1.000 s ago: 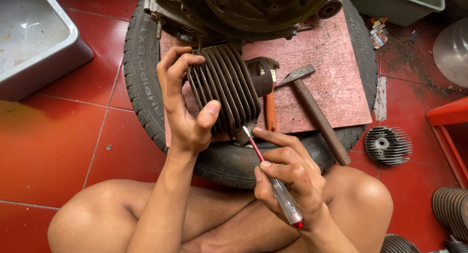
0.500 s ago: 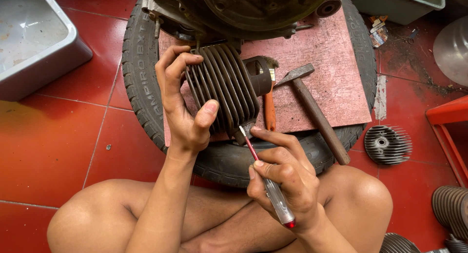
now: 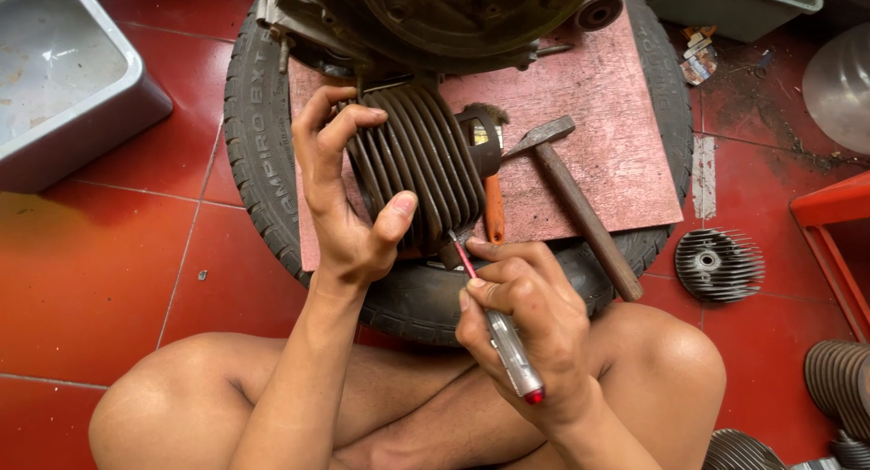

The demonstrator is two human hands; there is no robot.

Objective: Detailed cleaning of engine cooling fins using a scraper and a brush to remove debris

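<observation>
A black tyre (image 3: 258, 162) lies flat on the red tiled floor (image 3: 100, 280), and a reddish board (image 3: 616, 135) rests on top of it. A hammer (image 3: 580, 207) with a wooden handle lies on the board, its handle end reaching over the tyre. A grey metal tub (image 3: 63, 80) stands at the upper left. A round finned metal part (image 3: 719, 264) lies on the floor to the right, near an orange frame (image 3: 829, 225).
</observation>
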